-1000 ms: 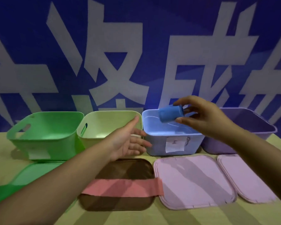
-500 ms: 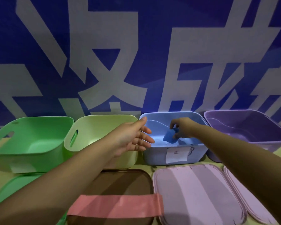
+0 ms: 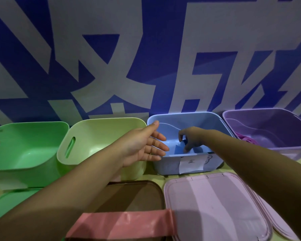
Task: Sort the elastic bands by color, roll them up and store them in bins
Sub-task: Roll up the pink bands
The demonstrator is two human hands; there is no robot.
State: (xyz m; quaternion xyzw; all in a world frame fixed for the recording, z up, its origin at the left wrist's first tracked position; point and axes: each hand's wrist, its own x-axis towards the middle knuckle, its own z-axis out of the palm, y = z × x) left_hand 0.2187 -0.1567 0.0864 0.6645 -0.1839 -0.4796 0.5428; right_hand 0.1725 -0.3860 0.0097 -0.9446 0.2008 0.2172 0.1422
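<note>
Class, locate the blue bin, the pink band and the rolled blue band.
blue bin (image 3: 165, 165), head view, front wall.
pink band (image 3: 122, 225), head view, middle of strip.
rolled blue band (image 3: 179, 147), head view, exposed side.

Blue wall (image 3: 163, 75) with grey characters (image 3: 111, 49)

blue roll (image 3: 180, 148), blue bin (image 3: 195, 119), pink band (image 3: 122, 225)

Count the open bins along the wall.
4, in a row: green bin far left, pale yellow-green bin, blue bin holding the right hand, purple bin far right.
</note>
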